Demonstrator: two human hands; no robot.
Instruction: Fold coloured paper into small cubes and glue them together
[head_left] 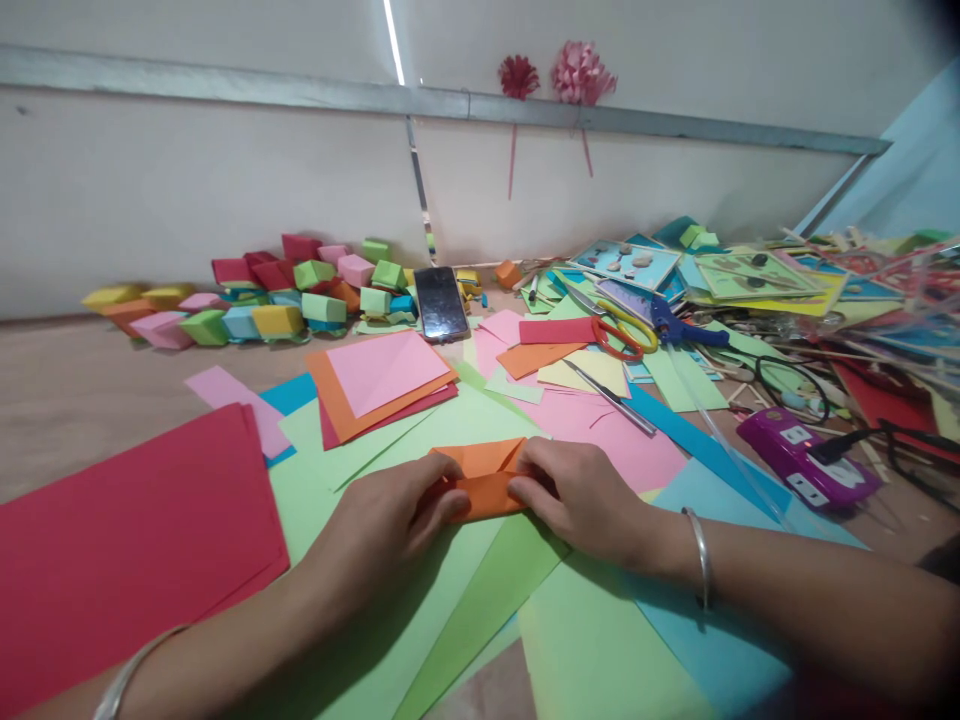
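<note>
Between my hands is a small piece of folded orange paper [484, 492], held over light green sheets [375, 590]. My left hand [405, 505] pinches its left end between thumb and fingers. At the other end, my right hand [574, 490] grips the paper the same way, near a triangular fold along the top. The fingertips behind the paper are partly hidden. Just beyond it lies a stack of square papers [386, 375], pink on top of orange and red. A pen [609, 396] rests on paper scraps farther right.
Folded paper boxes [277, 320] crowd the back left beside a phone [441, 302]. Scissors [622, 330], a blue glue gun [675, 325] and a purple power strip [806, 460] with a cable lie right. Red sheets [135, 550] cover the left. Paper flowers [583, 72] hang on the wall rail.
</note>
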